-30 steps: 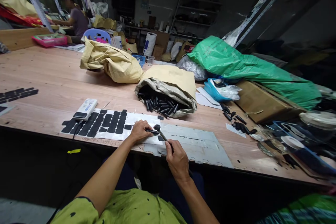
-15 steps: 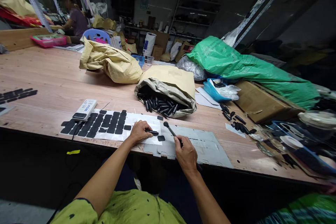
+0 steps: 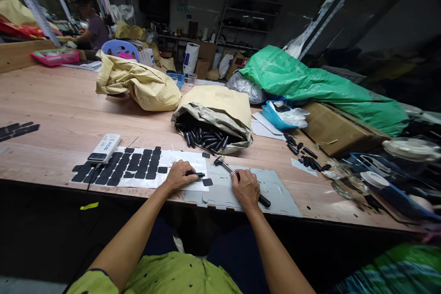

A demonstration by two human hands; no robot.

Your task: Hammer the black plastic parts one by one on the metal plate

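Pinched in my left hand point(image 3: 179, 175) is a small black cylindrical piece point(image 3: 198, 175), held low over the white sheet. My right hand point(image 3: 246, 188) wraps around a small hammer point(image 3: 228, 165); its dark head points up and left, and the black grip end sticks out below the hand. Beneath the hammer lies a grey board point(image 3: 275, 197) at the table edge. Flat black rounded squares point(image 3: 138, 163) sit in rows on the white sheet point(image 3: 179, 156), with a loose one point(image 3: 207, 182) near my left hand.
Behind the hands, an open paper sack point(image 3: 220, 96) holds many similar black pieces. A white power bank-like box point(image 3: 105, 148) with a cable stands left. To the right are loose black parts point(image 3: 310, 162), a blue basin point(image 3: 278, 117) and a cardboard box point(image 3: 339, 131). A person point(image 3: 93, 27) sits far left.
The hammer has turned in my right hand, so its metal shaft and grip end now show more. My left hand keeps the black piece. The whole view has shifted slightly.
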